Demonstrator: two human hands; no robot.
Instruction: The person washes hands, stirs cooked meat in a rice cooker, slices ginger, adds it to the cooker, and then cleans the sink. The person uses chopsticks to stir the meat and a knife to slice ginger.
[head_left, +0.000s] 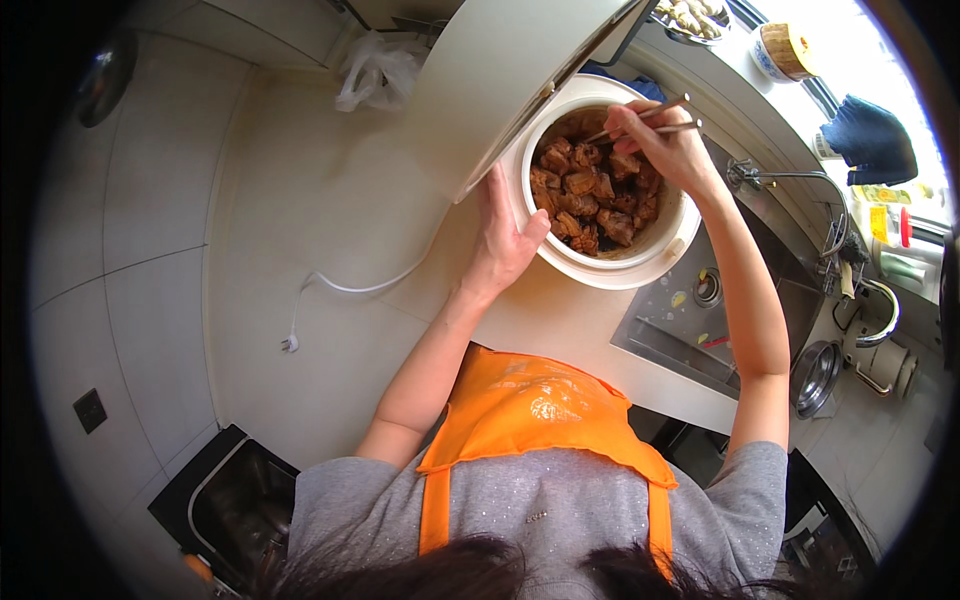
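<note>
Brown chunks of cooked meat (581, 184) fill much of a round white inner pot (637, 255). My right hand (660, 142) grips a pair of metal chopsticks (679, 126) over the pot, their lower ends down among the chunks at the far side. Against the pot's near-left rim rests my left hand (506, 232), thumb on the rim and the other fingers along its outer side. Whether those fingers grip or only steady it is partly hidden. Just beyond the left fingertips, a large white curved appliance lid or casing (480, 82) rises at the upper left.
A white power cord with a plug (291, 343) lies on the countertop (315, 187). Right of the pot is a steel sink (660, 322) with food scraps. A clear plastic bag (382, 71) lies at the back. Faucets (881, 300), a metal bowl (816, 379) and a kettle (877, 356) stand right.
</note>
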